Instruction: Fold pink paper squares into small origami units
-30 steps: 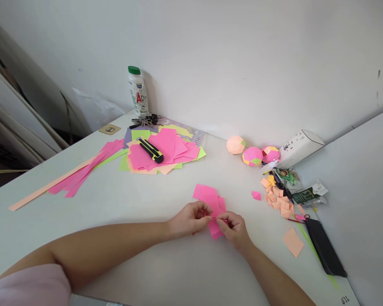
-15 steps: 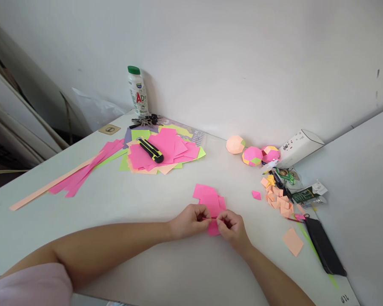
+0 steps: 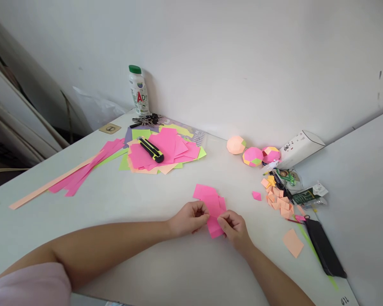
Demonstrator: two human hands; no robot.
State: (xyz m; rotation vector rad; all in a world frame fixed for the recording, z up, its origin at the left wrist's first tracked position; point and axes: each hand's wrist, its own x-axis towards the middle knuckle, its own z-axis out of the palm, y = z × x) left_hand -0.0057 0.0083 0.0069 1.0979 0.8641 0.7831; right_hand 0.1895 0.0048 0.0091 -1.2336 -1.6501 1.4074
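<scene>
Between my two hands is a small pink paper piece [image 3: 214,228] with a crease across it. My left hand [image 3: 190,217] pinches its left edge, thumb against fingers. On the opposite edge, my right hand [image 3: 235,229] holds it in the same kind of pinch. Just beyond lie several loose pink paper pieces [image 3: 207,193], partly overlapped by the held one. A small folded pink piece [image 3: 256,196] rests alone to the right of them.
Coloured paper sheets [image 3: 175,148] carry a box cutter [image 3: 150,149], near keys [image 3: 147,120] and a bottle [image 3: 138,91]. Paper strips [image 3: 83,170] lie left. To the right are paper balls [image 3: 252,157], folded peach pieces [image 3: 279,198], a white box [image 3: 301,146] and a black pouch [image 3: 325,248].
The held pink paper has turned from nearly edge-on to showing more of its flat face. My fingers have moved slightly apart, the left hand a little to the left.
</scene>
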